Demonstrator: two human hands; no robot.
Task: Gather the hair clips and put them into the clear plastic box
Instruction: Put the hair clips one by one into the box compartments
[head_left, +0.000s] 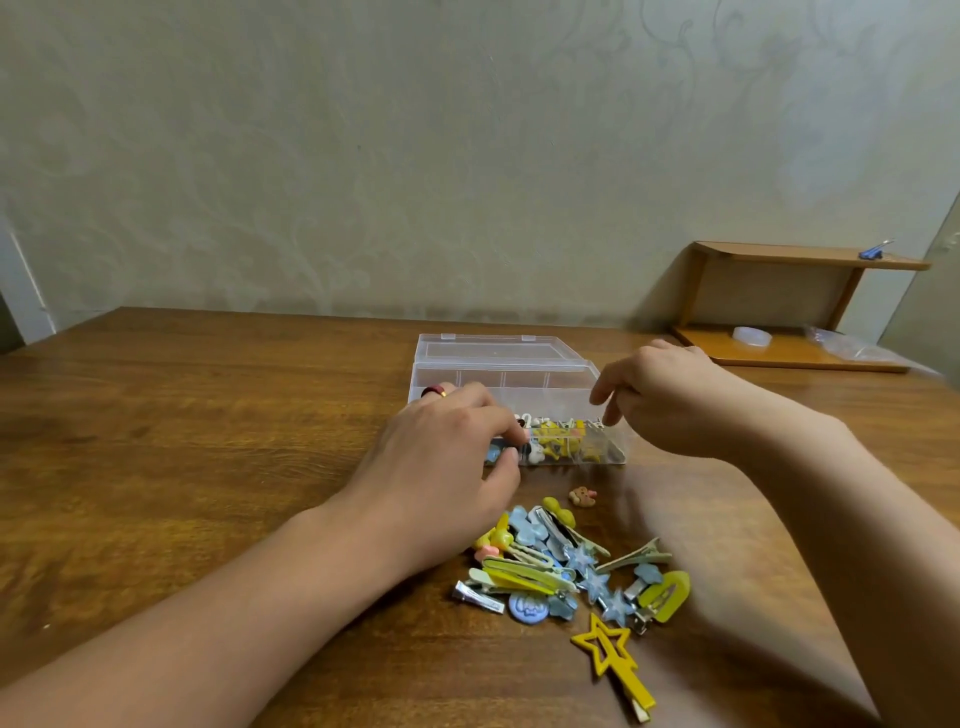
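The clear plastic box (501, 375) stands open on the wooden table (208, 415), its lid lying back behind it. Yellow, white and blue clips (558, 441) fill its front compartments. My left hand (447, 457) is at the box's front left corner, with thumb and fingertips curled and pinching a small clip over the box. My right hand (670, 400) hovers over the right side of the box, its fingers hanging loosely with nothing in them. A pile of hair clips (550, 566) lies in front of the box, along with a yellow star clip (608, 649) and a small brown clip (583, 496).
A low wooden shelf (779, 306) stands at the table's back right against the wall. It carries a roll of clear tape (751, 336), a plastic bag (841, 345) and a blue clip (875, 252) on top. The table's left half is bare wood.
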